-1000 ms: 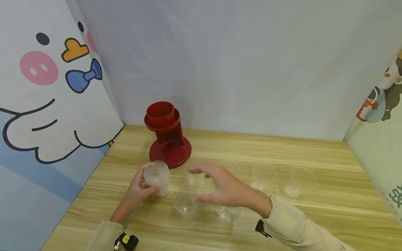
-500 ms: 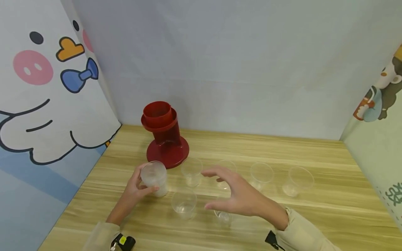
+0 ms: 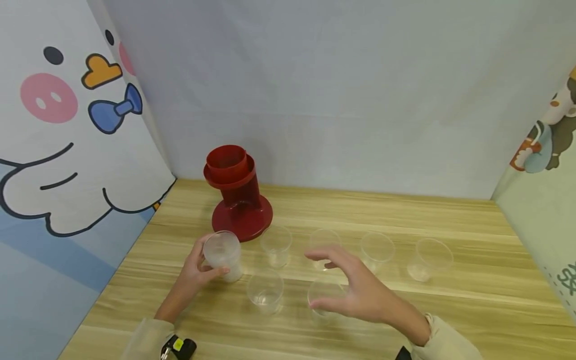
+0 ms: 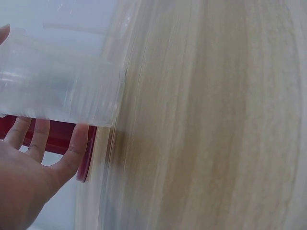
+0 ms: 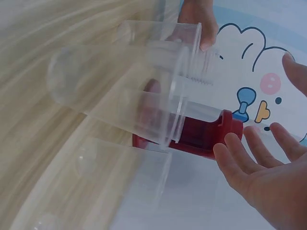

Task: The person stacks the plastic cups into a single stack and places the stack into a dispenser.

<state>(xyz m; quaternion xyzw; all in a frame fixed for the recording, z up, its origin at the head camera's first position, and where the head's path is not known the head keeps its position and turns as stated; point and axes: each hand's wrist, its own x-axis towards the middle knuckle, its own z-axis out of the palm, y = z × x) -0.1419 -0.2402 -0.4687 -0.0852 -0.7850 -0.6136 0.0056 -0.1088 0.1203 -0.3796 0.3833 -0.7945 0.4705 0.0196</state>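
Left hand [image 3: 193, 267], left of centre in the head view, has its fingers and thumb curled round a stack [image 3: 222, 256] of clear cups. Stack's upright, mouth up; can't count the cups in it. Far-side fingers mostly hidden behind it from there; the left wrist view shows three fingertips along the side, thumb cut off at the left edge.

Right hand [image 3: 360, 292], right of centre, is wide open in a C, nothing in it. It hangs over the front right cup [image 3: 320, 290] and covers part of it; also overlaps one back-row cup [image 3: 324, 240]. Right wrist view has the fingers clear of the rims.

Front left cup [image 3: 265, 290] sits mid-frame, low. Back row runs from centre to right: four cups, see-through, edges faint on the wood table [image 3: 477, 320]. Right wrist view piles the outlines up, hard to separate.

Red stand [image 3: 243, 215] is behind the stack, base partly blocked. Both sleeves run off the bottom edge.
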